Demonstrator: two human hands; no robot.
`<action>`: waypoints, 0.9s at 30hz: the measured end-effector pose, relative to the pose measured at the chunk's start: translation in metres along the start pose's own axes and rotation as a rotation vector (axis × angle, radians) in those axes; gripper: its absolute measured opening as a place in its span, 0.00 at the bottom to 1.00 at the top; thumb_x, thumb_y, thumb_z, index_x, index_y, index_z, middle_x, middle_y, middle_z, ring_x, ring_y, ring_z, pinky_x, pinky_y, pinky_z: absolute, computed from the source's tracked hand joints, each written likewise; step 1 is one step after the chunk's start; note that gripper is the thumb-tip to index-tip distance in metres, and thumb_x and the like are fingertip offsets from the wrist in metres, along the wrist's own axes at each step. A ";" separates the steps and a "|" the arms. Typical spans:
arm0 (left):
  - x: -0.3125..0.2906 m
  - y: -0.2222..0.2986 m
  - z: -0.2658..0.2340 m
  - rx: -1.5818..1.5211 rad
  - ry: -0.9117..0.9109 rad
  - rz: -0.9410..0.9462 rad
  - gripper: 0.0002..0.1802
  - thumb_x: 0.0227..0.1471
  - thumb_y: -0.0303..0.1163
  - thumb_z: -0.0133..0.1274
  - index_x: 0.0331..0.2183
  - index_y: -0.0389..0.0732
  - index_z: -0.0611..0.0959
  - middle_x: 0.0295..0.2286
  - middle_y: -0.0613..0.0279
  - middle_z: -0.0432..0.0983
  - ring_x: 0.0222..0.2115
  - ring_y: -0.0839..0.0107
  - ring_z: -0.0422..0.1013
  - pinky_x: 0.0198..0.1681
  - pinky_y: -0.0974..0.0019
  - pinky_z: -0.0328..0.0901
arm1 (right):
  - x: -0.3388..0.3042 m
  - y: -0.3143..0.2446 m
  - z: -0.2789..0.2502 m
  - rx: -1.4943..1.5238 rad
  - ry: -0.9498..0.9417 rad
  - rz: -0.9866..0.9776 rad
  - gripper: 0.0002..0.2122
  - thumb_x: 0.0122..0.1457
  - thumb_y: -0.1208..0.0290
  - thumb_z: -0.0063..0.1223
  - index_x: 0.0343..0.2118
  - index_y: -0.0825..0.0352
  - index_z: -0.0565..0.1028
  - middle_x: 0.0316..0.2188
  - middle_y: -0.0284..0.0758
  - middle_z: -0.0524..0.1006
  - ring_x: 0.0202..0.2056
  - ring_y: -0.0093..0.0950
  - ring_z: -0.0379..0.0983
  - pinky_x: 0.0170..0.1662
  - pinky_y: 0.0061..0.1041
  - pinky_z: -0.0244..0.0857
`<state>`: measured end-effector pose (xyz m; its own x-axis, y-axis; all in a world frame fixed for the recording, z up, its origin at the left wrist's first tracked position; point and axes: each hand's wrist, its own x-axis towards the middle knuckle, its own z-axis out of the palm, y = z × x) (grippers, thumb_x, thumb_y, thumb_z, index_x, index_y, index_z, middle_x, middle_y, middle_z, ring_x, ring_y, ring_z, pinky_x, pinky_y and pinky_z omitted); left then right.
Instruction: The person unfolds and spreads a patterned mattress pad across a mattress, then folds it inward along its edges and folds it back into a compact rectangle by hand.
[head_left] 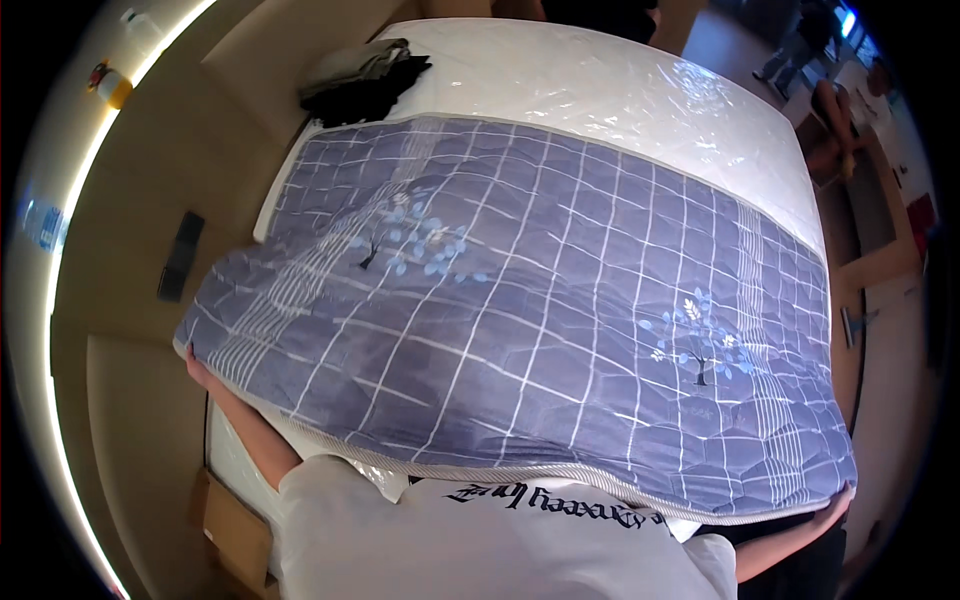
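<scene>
A blue-grey quilted mattress pad point(530, 300) with a white grid and pale blue tree prints lies over the near and middle part of a white mattress point(600, 95) wrapped in clear plastic. My left hand point(195, 366) is closed on the pad's near left corner, its fingers partly hidden beneath. At the near right corner, my right hand point(836, 503) also grips the edge. Both arms are spread wide. The near edge sags in front of my body, and the left part of the pad is raised and wrinkled. The mattress's far strip shows bare plastic.
Folded dark and olive clothes point(365, 85) lie at the mattress's far left. Beige headboard panels point(130, 430) line the left, below a lit ledge with bottles point(112, 84). A cardboard box point(237, 530) stands near left. Other people point(832, 125) are at the far right and far edge.
</scene>
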<state>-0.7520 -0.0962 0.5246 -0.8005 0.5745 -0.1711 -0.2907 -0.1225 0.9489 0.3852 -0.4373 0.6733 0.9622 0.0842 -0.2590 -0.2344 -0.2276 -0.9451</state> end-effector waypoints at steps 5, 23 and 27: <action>-0.018 -0.029 0.090 -0.011 -0.025 -0.307 0.26 0.49 0.41 0.35 0.42 0.29 0.71 0.41 0.49 0.69 0.42 0.55 0.66 0.47 0.58 0.60 | 0.004 -0.047 0.005 -0.120 0.003 0.093 0.27 0.54 0.55 0.40 0.51 0.72 0.59 0.49 0.42 0.64 0.47 0.38 0.64 0.47 0.33 0.60; 0.056 0.002 0.209 1.495 -0.224 0.019 0.29 0.54 0.48 0.37 0.41 0.27 0.71 0.36 0.44 0.72 0.35 0.62 0.71 0.30 0.62 0.65 | 0.075 -0.074 -0.025 -0.159 -0.192 -0.048 0.20 0.57 0.58 0.43 0.46 0.69 0.66 0.42 0.35 0.69 0.43 0.27 0.67 0.44 0.26 0.62; 0.064 0.026 0.173 0.522 -0.287 -0.124 0.28 0.51 0.49 0.44 0.42 0.33 0.72 0.35 0.54 0.72 0.34 0.63 0.70 0.32 0.62 0.67 | 0.076 -0.052 0.015 0.015 -0.116 0.154 0.19 0.55 0.55 0.44 0.41 0.67 0.68 0.38 0.35 0.71 0.39 0.31 0.69 0.39 0.30 0.65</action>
<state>-0.7205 0.0772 0.5846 -0.5831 0.7630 -0.2789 -0.0193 0.3302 0.9437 0.4688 -0.4050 0.6997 0.8926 0.1611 -0.4210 -0.3804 -0.2320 -0.8952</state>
